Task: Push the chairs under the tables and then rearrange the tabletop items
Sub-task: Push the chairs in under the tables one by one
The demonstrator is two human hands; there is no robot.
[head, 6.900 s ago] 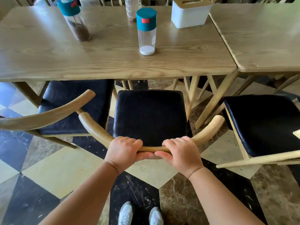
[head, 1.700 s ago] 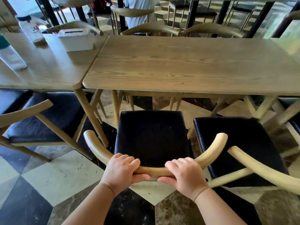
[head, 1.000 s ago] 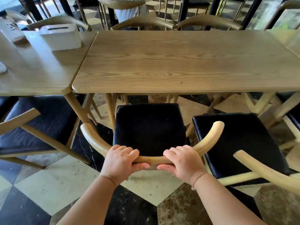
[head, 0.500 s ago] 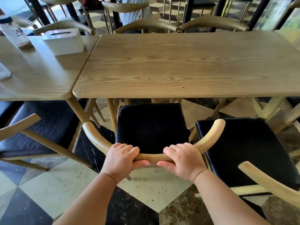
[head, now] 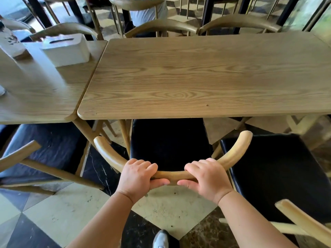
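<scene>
Compared with half a second ago, the chair [head: 170,144] sits farther in, the front of its black seat now hidden under the near edge of the table [head: 206,74]. Both hands grip its curved wooden backrest [head: 172,175]: the left hand [head: 138,177] and the right hand [head: 206,176] each have fingers curled over the top of the rail and thumbs tucked beneath, side by side near its middle. The rail's long axis runs left to right, its two ends sweeping forward toward the table, so the chair faces the table squarely.

On the neighbouring table [head: 35,90] to the left stands a white box [head: 66,49] with a slot in its lid; its contents cannot be seen. Blurred containers stand at the far left edge of that table.

Another black-seated chair [head: 274,172] stands just beside on the right, not pushed in.
</scene>
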